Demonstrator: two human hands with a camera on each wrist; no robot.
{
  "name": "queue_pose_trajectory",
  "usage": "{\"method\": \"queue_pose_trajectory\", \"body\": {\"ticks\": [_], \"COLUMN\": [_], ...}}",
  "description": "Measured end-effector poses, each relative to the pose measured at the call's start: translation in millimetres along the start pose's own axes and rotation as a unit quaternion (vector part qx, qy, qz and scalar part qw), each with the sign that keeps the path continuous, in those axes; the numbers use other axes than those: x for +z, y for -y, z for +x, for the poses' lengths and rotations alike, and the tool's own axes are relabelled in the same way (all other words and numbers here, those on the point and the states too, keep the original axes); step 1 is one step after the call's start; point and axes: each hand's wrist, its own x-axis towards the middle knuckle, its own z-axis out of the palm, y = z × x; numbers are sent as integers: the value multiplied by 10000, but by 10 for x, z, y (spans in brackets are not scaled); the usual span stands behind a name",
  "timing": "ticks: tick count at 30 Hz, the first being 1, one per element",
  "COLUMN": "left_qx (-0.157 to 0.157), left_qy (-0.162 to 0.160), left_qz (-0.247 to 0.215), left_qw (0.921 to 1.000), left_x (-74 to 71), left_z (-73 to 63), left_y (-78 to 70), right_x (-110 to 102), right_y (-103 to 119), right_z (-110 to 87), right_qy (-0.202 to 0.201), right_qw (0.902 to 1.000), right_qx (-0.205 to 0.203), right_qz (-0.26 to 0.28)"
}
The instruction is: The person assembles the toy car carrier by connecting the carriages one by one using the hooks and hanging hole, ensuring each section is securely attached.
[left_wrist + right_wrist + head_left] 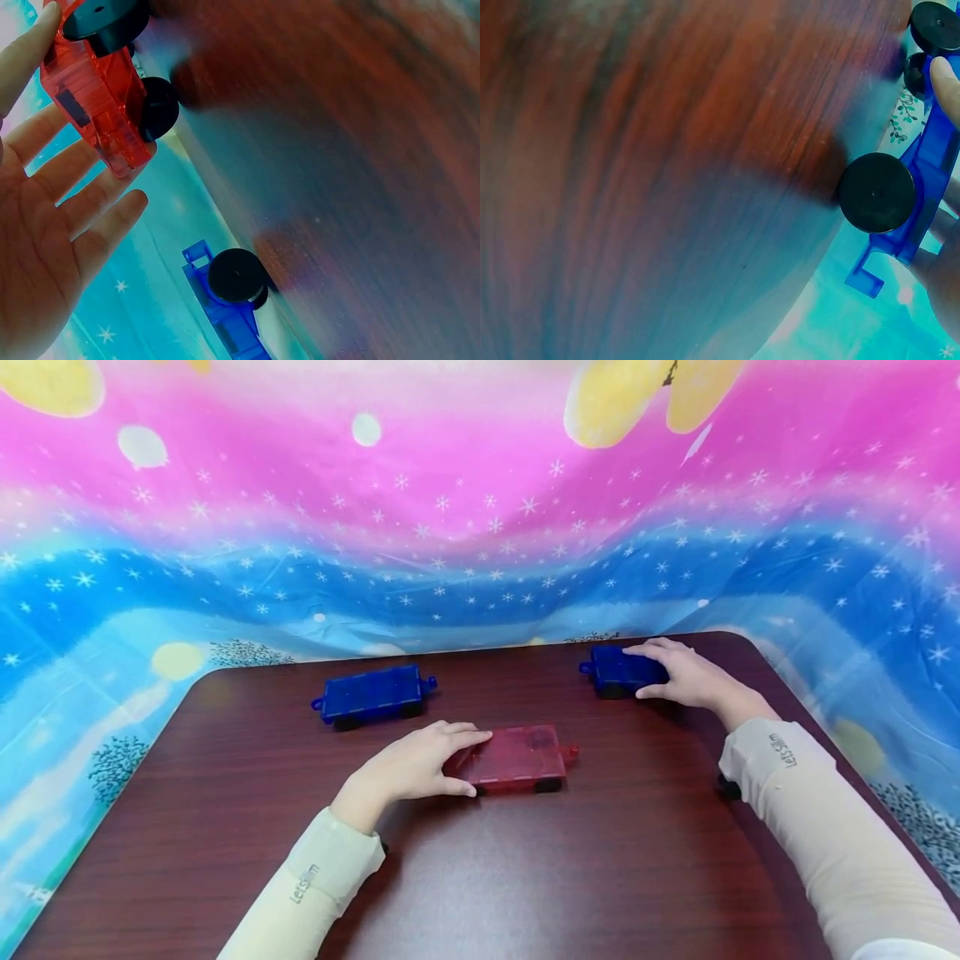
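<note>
A translucent red toy wagon base (pixel 522 757) with black wheels stands near the middle of the table. My left hand (pixel 416 762) holds its left end, thumb on the near side and fingers over the far side; the left wrist view shows this wagon (pixel 90 94) between thumb and fingers. At the back right, my right hand (pixel 688 674) grips the right part of a blue wagon base (pixel 611 667), which hides that end. The right wrist view shows this blue wagon (pixel 936 150) with its hook and wheels, thumb against its side.
Another blue wagon base (pixel 372 693) stands at the back left, with couplings at both ends. The dark brown table (pixel 570 877) has rounded far corners. Behind and beside it hangs a pink and blue cloth (pixel 450 527) with snowflakes.
</note>
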Motion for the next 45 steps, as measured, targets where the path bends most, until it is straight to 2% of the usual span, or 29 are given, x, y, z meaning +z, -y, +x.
{"method": "queue_pose_trajectory", "body": {"ticks": [16,28,45], "left_qx": [-22,19,-32], "left_qy": [-20,-55,-55], "left_qz": [-160,-217,-225], "left_qw": [9999,9997,9997], "left_x": [3,14,13], "left_z": [-13,-10,-17], "left_y": [-4,6,-3], "right_x": [-24,-89,-148], "right_y": [21,176,517], "right_z": [-159,-386,-585], "right_qy": [-76,-186,-574], "right_qw": [9997,9986,9924], "right_qx": [138,128,-509], "right_qz": [-178,-484,-960]}}
